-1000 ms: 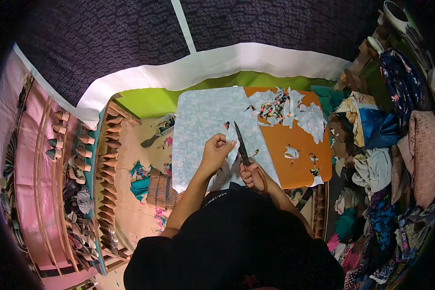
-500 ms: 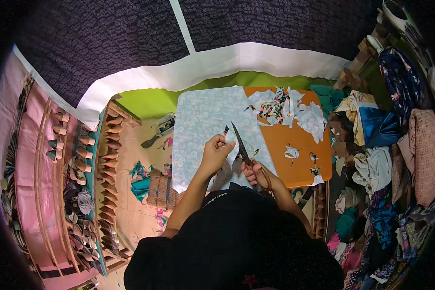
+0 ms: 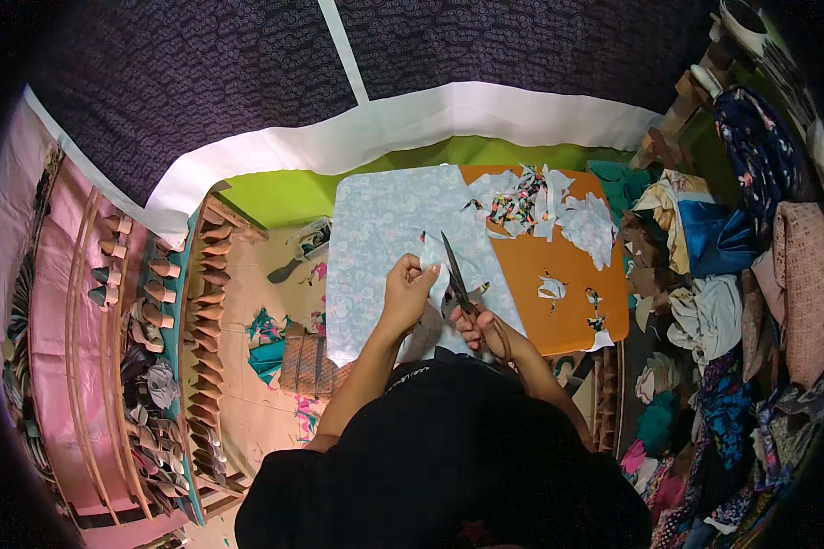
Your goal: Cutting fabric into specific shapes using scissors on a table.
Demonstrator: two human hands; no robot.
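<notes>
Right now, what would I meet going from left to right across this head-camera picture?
Pink sheet, row of brown pointed forms, brown bundle, left hand, right hand holding dark scissors, small white scrap, shiny blue cloth, pinkish cloth.

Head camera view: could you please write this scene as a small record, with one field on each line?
Left hand: pinches a small pale fabric piece
Right hand: grips dark scissors, blades pointing away from the person
Work surface: orange table
Covering: pale patterned sheet over the table's left part
Scraps: cut pieces heaped at far right, a few nearer
Left side: brown pointed pieces in a row
Right side: piled cloths, many colours
</notes>
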